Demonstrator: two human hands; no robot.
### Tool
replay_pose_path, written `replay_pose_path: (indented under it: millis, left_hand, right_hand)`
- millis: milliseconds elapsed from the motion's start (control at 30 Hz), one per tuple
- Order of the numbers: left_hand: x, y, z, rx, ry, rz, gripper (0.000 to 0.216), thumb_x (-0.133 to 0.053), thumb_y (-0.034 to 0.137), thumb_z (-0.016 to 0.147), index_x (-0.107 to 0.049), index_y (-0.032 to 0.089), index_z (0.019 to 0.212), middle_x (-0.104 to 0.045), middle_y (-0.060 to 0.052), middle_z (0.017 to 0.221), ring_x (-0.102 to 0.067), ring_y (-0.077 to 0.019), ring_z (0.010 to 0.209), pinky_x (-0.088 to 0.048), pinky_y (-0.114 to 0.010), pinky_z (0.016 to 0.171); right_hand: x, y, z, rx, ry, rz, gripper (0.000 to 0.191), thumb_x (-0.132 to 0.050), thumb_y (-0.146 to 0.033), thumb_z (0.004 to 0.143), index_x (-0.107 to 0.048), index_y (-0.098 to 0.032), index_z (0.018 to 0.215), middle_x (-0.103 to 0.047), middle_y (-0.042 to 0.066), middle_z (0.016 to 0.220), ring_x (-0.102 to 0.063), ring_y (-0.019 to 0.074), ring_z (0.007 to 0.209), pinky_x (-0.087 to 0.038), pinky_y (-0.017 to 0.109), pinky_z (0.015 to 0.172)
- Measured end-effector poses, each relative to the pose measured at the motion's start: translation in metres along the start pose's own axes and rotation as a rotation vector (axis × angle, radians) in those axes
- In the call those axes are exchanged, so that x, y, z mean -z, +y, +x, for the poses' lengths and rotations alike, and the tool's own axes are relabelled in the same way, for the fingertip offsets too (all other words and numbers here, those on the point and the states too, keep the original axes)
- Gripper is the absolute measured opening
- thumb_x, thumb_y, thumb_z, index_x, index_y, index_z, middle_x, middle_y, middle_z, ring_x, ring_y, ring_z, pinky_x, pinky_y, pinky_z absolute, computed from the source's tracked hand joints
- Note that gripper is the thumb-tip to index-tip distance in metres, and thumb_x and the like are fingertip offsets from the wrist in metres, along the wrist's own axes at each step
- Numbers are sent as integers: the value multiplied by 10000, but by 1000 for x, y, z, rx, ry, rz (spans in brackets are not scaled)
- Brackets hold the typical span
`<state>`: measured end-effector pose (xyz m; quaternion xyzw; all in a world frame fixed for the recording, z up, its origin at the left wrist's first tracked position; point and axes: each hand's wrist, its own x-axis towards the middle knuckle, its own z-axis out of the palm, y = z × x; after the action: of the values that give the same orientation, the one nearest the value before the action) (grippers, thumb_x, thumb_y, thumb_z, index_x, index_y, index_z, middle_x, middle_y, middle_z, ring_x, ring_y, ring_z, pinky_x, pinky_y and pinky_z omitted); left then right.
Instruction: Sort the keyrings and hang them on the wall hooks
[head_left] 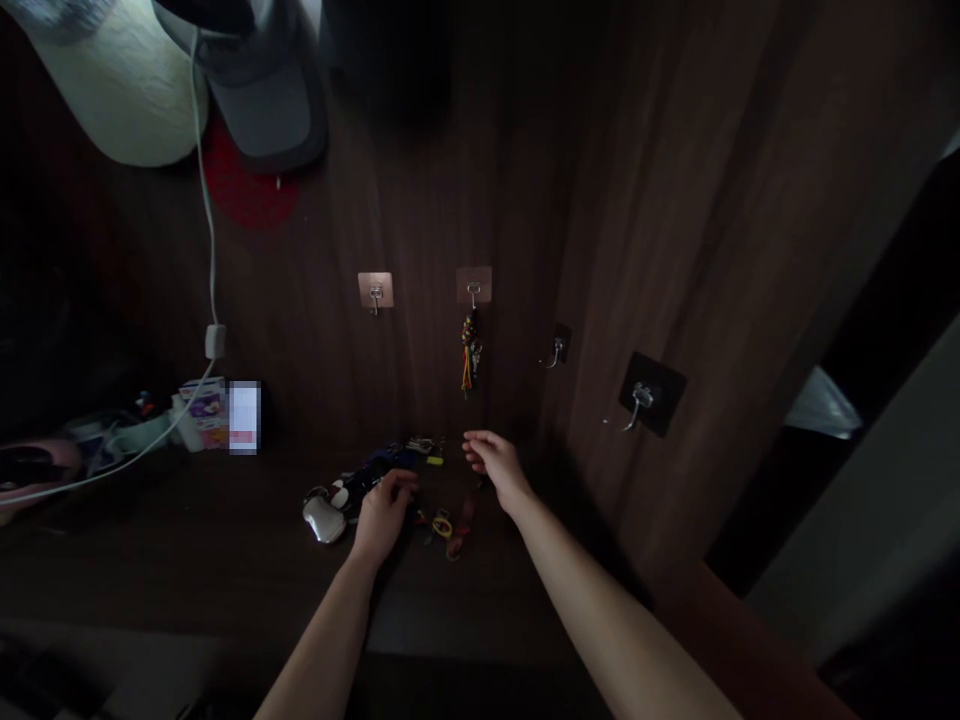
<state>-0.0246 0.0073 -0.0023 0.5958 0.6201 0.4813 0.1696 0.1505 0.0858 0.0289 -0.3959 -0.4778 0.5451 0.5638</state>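
My left hand (pixel 385 510) is low over the shelf, its fingers bent together beside a pile of dark keys and key rings (pixel 375 470). What its fingertips hold, if anything, is hidden. My right hand (pixel 499 468) is raised to the right of the pile with fingers curled in a pinch; too dark to make out what is in them. Above it, a keychain with a colourful braided cord (pixel 469 350) hangs from a wall hook (pixel 474 287). Between my hands lie a yellow ring (pixel 442 526) and a reddish-brown strap (pixel 461 525). A shiny silver heart-shaped piece (pixel 325 520) rests left of my left hand.
More adhesive hooks sit on the back wall (pixel 376 291) and the right panel, one small (pixel 557 347) and one larger (pixel 645 395). Caps (pixel 262 110) hang upper left. A white cable (pixel 210 230) runs down past small boxes (pixel 204 410) and a lit screen (pixel 244 415).
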Motion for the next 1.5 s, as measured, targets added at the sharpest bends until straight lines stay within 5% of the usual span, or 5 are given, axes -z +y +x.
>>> replay_pose_path:
  millis: [567,900,1200,1500]
  left_hand:
    - [2,5,-5,26,45,9,216,-429,243,752,-607,203,868,-686,-10,809,-637,-162,769,-465,-281,735]
    - [6,5,-6,93,222,-48,228,-419,247,769,-571,194,932,-682,-19,839,-642,-148,678,-486,-265,657]
    - [-1,1,-8,-106,-49,164,305,-447,127,683,-662,222,877,-672,-10,952,-583,-174,946,-416,-302,898]
    - [2,7,-8,-48,20,107,226,-468,360,774,-639,221,824,-680,7,843,-604,-158,782,-437,-255,743]
  right_hand:
    - [25,37,-6,286,-59,-481,178,-478,-212,710,-650,-196,754,-663,15,687,-618,168,658,-464,291,641]
    - [27,31,-10,287,-18,-668,195,-471,-168,732,-653,-233,761,-679,6,728,-634,170,725,-452,280,682]
    - [35,28,-7,333,86,-810,193,-486,-166,732,-655,-259,728,-678,9,755,-626,187,760,-436,294,707]
    - [18,23,-16,475,-59,-701,207,-446,-174,764,-641,-238,798,-673,10,812,-616,174,816,-434,298,765]
